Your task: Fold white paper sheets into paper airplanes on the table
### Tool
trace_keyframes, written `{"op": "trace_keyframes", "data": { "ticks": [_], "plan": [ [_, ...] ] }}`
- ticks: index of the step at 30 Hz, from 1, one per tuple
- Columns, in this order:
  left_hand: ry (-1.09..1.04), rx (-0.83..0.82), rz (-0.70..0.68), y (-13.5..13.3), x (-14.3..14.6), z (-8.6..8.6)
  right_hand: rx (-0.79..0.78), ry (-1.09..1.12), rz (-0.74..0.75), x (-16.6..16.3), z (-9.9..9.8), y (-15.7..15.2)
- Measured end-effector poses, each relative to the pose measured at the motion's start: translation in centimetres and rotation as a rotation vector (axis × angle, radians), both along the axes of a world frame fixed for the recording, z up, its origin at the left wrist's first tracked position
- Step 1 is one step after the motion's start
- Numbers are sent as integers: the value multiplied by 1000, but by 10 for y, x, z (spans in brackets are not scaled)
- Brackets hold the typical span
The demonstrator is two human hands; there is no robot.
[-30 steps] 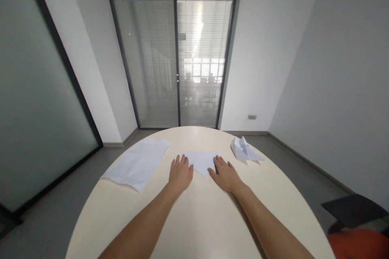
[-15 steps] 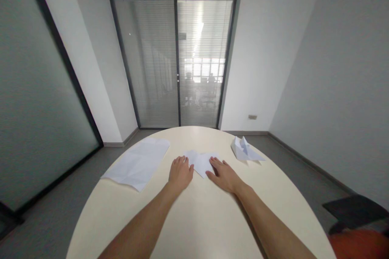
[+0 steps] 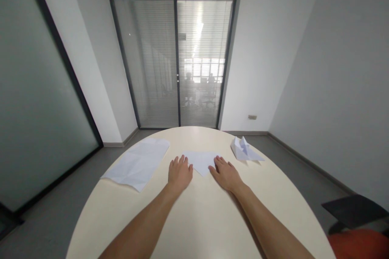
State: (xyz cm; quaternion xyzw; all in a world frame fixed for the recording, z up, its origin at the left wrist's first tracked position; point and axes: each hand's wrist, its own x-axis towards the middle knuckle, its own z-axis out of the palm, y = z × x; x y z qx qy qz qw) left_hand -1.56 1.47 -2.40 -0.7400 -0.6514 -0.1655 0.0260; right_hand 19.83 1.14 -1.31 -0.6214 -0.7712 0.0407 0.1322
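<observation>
A white paper folded into a triangle (image 3: 201,161) lies flat near the middle of the round cream table (image 3: 200,214), its point toward me. My left hand (image 3: 180,173) rests palm down at its left corner, fingers stretched out. On the right corner my right hand (image 3: 225,173) lies flat too, fingers extended over the paper's edge. Neither hand grips anything.
A creased, unfolded white sheet (image 3: 138,162) lies on the table's left side. A folded paper model (image 3: 244,149) sits at the far right. A dark chair with an orange seat (image 3: 355,220) stands at the lower right. Glass doors with blinds (image 3: 174,60) are beyond the table.
Half a second ago the paper's left flap was lifted and my right hand was lower; now the triangle lies flat again and both hands press its corners.
</observation>
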Motion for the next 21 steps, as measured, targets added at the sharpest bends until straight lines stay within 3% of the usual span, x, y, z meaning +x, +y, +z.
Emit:
{"op": "trace_keyframes", "data": {
  "ticks": [8, 14, 21],
  "plan": [
    [-50, 56, -8, 5, -5, -2, 56, 43, 75, 7, 4, 0],
    [-70, 131, -39, 9, -12, 7, 107, 55, -143, 7, 11, 0],
    [-179, 106, -16, 17, -17, 2, 129, 151, -168, 18, 5, 9]
  ]
}}
